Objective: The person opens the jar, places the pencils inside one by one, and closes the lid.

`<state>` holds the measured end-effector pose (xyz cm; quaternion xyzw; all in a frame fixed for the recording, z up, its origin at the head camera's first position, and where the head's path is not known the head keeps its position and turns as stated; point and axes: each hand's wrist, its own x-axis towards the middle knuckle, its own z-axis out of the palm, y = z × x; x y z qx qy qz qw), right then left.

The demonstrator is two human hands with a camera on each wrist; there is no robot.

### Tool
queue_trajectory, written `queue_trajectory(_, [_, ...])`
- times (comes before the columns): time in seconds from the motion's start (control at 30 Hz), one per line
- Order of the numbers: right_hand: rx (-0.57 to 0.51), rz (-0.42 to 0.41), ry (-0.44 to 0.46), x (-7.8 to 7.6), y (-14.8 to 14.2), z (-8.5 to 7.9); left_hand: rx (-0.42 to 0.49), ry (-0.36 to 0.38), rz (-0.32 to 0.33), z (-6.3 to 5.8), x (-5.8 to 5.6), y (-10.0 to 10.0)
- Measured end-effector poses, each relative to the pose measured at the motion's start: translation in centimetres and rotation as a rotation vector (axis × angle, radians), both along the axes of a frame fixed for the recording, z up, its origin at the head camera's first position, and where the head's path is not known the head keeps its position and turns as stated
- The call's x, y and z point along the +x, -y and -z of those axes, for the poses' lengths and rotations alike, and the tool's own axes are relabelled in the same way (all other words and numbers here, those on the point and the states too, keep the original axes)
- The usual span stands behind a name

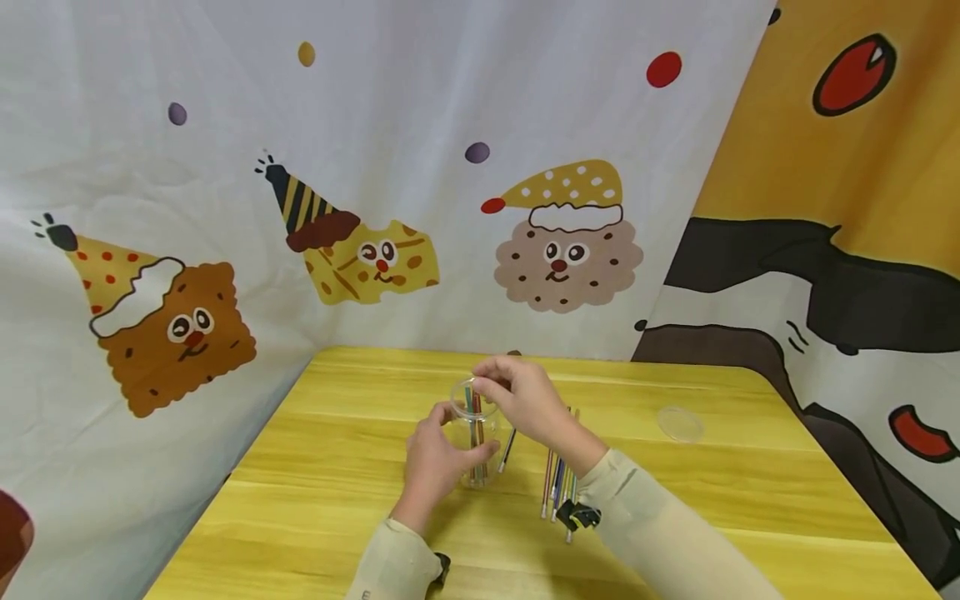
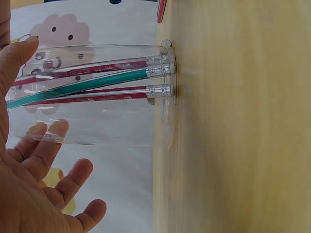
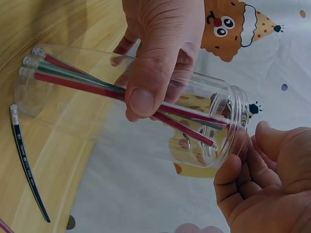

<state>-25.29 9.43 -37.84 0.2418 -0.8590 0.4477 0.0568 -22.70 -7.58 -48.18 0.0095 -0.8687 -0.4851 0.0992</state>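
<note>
A clear plastic jar [image 1: 491, 428] stands on the table between both hands. Inside it lean two red pencils [image 3: 80, 86] and one green pencil [image 2: 104, 83], their eraser ends at the bottom. My left hand [image 1: 435, 454] grips the jar's side, thumb on one side and fingers on the other. At the jar's mouth, my right hand [image 1: 525, 402] pinches the rim [image 3: 239, 127] between curled fingers and thumb. Close beside the jar lies a loose dark pencil [image 3: 29, 165]. Under the right forearm there are several more pencils [image 1: 557, 483], partly hidden by it.
A clear round lid [image 1: 681, 424] lies at the right on the wood-patterned table [image 1: 315, 500]. Behind the table hangs a white cloth [image 1: 397, 108] printed with cartoon food. A reddish-brown rounded object [image 1: 13, 533] shows at the lower left edge.
</note>
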Motion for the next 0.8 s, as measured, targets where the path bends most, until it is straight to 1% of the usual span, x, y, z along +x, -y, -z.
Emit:
queue_trajectory(0.17, [0.025,-0.031,-0.059,-0.1,0.1,0.2,0.007,-0.007,-0.001,0.1,0.0,0.0])
queue_trajectory(0.33, [-0.015,-0.008,-0.112,0.7,-0.9,0.3,0.009,-0.02,-0.002,0.2,0.0,-0.1])
queue_trajectory(0.43, [-0.036,0.023,-0.163,1.7,-2.8,0.6,0.003,-0.021,-0.001,0.3,0.0,-0.1])
queue_trajectory(0.53, [0.001,0.053,-0.176,2.9,-5.9,1.8,0.001,-0.005,-0.007,0.4,-0.1,-0.5])
queue_trajectory(0.6, [0.051,0.05,-0.129,3.6,-8.1,3.1,0.0,-0.001,-0.019,0.3,-0.1,-0.5])
queue_trajectory(0.63, [0.079,0.04,-0.086,4.0,-9.2,3.7,-0.002,0.002,-0.024,0.3,-0.1,-0.6])
queue_trajectory(0.77, [0.184,-0.019,0.132,5.0,-13.5,6.3,-0.005,0.012,-0.038,0.1,-0.1,-0.5])
queue_trajectory(0.8, [0.201,-0.034,0.171,5.2,-14.4,6.9,-0.004,0.015,-0.04,0.1,-0.1,-0.4])
